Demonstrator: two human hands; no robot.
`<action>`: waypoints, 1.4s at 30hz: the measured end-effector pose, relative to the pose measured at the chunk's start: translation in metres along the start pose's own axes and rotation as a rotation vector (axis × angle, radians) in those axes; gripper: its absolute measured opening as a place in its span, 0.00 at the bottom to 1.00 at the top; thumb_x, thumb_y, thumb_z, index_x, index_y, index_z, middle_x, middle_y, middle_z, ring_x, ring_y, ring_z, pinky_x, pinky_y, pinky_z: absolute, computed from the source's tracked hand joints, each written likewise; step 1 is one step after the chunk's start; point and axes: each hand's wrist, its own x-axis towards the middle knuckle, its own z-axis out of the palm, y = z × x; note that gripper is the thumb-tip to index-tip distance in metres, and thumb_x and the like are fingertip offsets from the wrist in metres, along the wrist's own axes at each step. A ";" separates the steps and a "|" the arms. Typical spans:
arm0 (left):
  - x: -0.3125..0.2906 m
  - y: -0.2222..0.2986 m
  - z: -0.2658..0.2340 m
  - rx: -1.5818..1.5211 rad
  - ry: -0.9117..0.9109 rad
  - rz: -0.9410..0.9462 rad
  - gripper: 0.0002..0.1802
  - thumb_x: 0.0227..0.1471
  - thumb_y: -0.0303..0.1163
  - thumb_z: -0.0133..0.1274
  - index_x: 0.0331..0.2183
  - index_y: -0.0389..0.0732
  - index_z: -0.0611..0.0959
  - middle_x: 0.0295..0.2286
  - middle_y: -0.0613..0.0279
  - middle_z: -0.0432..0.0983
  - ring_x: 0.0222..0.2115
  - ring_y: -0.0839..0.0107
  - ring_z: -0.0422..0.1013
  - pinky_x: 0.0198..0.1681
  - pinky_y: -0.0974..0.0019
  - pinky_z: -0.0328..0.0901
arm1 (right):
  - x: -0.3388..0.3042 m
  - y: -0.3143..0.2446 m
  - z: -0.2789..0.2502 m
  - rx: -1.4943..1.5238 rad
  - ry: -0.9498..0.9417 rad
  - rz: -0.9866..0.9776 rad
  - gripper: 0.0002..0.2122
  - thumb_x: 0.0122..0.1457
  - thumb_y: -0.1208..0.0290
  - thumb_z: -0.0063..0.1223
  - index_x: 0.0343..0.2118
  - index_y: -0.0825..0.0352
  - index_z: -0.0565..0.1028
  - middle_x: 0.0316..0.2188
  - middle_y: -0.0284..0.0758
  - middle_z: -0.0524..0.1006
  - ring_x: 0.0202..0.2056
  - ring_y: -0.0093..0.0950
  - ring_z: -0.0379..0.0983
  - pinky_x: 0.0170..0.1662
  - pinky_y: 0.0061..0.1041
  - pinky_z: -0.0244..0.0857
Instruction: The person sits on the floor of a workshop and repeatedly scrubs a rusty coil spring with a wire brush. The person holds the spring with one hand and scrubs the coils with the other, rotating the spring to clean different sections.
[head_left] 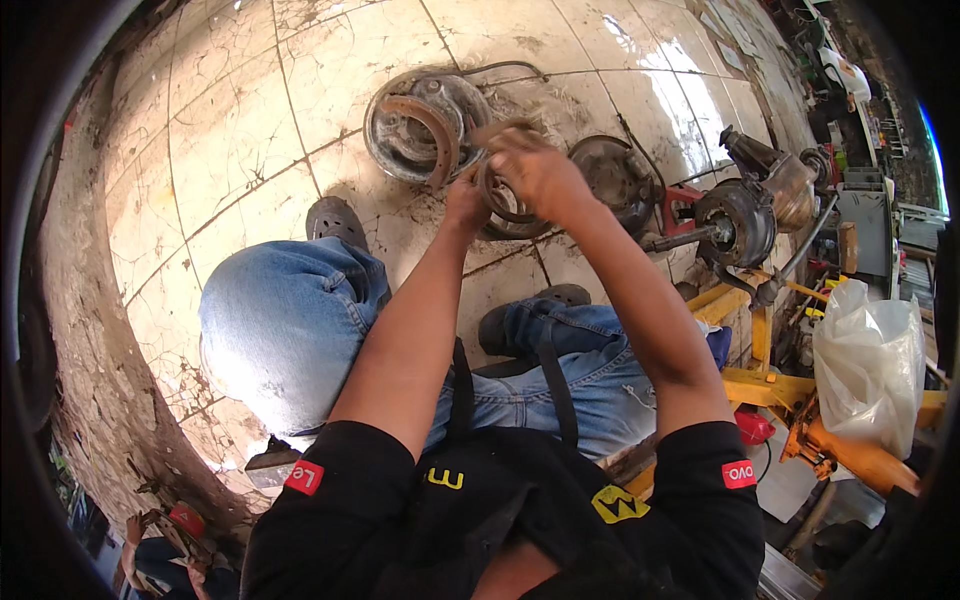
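I hold a dark, narrow curved band (508, 213), its visible part bending round the left and bottom, the rest hidden by my grip. Just above it a brownish curved piece (507, 128) shows blurred; I cannot tell whether the two are one part. To their left I have a rusty brown, crescent-shaped shoe (442, 135) on a round metal plate (462, 98), hollow side facing lower left, its lower end close to my grip.
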 end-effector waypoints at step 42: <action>-0.003 0.002 0.013 0.104 -0.002 0.001 0.24 0.60 0.50 0.46 0.45 0.38 0.78 0.32 0.65 0.75 0.33 0.74 0.67 0.38 0.68 0.62 | -0.084 0.022 0.024 -0.243 0.300 -0.250 0.20 0.63 0.59 0.42 0.53 0.64 0.70 0.56 0.41 0.68 0.59 0.40 0.60 0.59 0.42 0.55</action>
